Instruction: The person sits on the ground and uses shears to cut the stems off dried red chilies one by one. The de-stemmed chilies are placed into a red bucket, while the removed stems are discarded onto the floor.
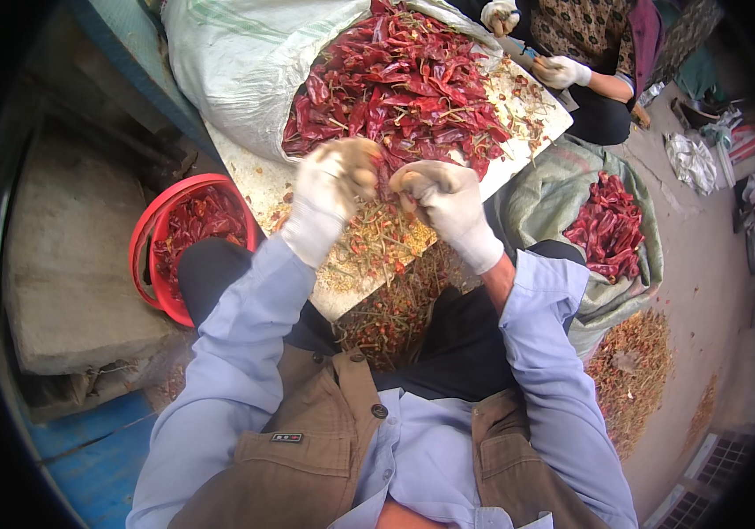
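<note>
My left hand [337, 192], in a soiled white knit glove and slightly blurred, is raised over the pale board [245, 172]. Close to its right, my right hand [440, 198] wears a similar glove, its fingers curled around a small piece of dried red chili pepper. Whether the left fingers hold anything is hard to tell. Just beyond both hands, a heap of dried red chili peppers [397, 86] spills from the mouth of a white woven sack [232, 79]. Yellow seeds and stem bits [377, 244] lie on the board below the hands.
A red plastic bucket [251, 228] with chilies stands left, near a concrete slab [73, 264]. On the right is a green woven sack [536, 192] holding chilies, with a debris pile [635, 377] on the floor. Another person's gloved hands [559, 71] are at the board's far right.
</note>
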{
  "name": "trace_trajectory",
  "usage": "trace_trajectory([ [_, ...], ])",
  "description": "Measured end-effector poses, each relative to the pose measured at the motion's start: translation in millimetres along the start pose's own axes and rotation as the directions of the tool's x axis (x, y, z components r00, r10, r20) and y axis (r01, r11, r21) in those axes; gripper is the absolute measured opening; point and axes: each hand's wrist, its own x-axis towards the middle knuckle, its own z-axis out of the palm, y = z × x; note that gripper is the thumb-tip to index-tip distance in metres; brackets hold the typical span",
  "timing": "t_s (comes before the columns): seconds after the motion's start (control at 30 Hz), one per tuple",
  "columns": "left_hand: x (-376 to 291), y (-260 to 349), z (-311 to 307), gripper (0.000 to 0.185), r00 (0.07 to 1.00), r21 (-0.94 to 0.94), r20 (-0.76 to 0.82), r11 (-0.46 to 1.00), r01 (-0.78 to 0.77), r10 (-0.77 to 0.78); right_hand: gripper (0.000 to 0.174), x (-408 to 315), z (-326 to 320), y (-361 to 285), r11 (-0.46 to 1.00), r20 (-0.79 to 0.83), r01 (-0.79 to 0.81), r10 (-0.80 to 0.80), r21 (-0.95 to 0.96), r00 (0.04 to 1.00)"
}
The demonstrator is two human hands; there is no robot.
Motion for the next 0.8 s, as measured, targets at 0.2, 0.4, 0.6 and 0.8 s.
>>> trace_trajectory([
  [0.2, 25.8, 30.4, -32.7, 0.027, 0.975, 0.881, -0.222, 0.424, 0.21, -0.021, 0.032, 6.8, -29.2, -5.1, 0.996, -0.4, -0.016, 0.048, 0.084, 0.915],
  [0.4, 22.5, -40.8, -27.2, 0.035, 0.92, 0.844, 0.384, -0.376, -0.382, -0.073, 0.029, 10.2, -32.9, 0.9, 0.966, -0.407, -0.121, 0.209, 0.23, 0.889],
  [0.6, 28.4, -71.8, -14.3, 0.035, 0.816, 0.675, 0.563, -0.496, -0.546, -0.132, 0.03, 8.7, -40.2, 9.1, 0.941, -0.37, -0.165, 0.272, 0.295, 0.888],
  [0.8, 29.4, -46.6, -10.9, 0.021, 0.828, 0.86, 0.507, -0.084, -0.503, 0.24, 0.031, 10.2, -44.9, 24.0, 0.889, -0.37, -0.222, 0.378, 0.4, 0.849],
])
